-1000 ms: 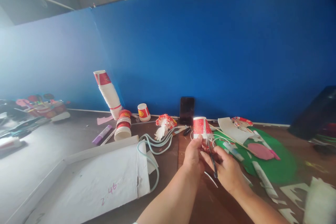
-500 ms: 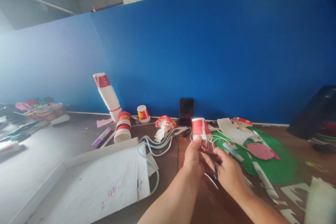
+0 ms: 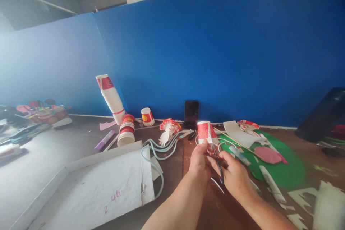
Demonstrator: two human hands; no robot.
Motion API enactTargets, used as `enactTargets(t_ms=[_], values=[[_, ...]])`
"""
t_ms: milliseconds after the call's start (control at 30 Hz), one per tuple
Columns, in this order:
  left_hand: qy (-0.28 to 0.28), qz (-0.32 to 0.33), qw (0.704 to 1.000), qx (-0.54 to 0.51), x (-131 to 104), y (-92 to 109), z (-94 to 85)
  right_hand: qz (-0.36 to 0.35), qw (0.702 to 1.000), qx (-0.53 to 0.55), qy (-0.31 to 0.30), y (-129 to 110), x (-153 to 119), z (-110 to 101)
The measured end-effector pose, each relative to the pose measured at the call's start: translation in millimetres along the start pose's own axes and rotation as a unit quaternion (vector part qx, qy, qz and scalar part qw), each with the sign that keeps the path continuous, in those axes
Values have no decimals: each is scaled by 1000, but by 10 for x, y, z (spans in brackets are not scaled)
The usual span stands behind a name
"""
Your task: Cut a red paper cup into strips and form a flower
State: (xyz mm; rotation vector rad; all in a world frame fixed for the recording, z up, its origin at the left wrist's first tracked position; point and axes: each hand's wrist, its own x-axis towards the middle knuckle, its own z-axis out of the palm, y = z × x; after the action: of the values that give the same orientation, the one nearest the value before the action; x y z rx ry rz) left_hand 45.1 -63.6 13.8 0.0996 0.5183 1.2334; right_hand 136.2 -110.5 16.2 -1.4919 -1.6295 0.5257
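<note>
A red and white paper cup (image 3: 206, 131) is upside down in my left hand (image 3: 198, 160), whose fingers are closed on its lower edge. My right hand (image 3: 234, 172) is wrapped round dark-handled scissors (image 3: 219, 163), with the blades up against the cup's right side. Thin white strips curl out beside the cup. Below the hands a loose white strip (image 3: 217, 185) lies on the table. The inner fingers of both hands are partly hidden.
At left lie a white cardboard tray (image 3: 102, 183), a leaning cup stack (image 3: 111, 100) and a purple tube (image 3: 104, 141). A pale cable (image 3: 153, 143) curves mid-table. A phone (image 3: 191, 115) leans on the blue partition. Green sheet (image 3: 291, 165) and paper scraps lie right.
</note>
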Motion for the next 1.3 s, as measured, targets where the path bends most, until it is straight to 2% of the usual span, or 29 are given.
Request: enactTargets(t_ms=[333,567,867,1033,1200,1300], values=[[13,-19,1000,7,-22,1,18,20,1000,17,-5,-38,10,-1],[-54,-58,997,12,0,-86,-53,29,999,13,1,101,43,-10],[-72,-60,996,9,-9,-100,-39,26,1000,-7,13,99,20,9],[-51,-57,997,5,-13,-106,-30,19,999,-18,18,92,14,12],[-66,-62,996,4,2,-97,-49,27,1000,-2,13,78,23,0],[-54,-51,997,15,6,-89,-61,33,999,14,1,79,32,-18]])
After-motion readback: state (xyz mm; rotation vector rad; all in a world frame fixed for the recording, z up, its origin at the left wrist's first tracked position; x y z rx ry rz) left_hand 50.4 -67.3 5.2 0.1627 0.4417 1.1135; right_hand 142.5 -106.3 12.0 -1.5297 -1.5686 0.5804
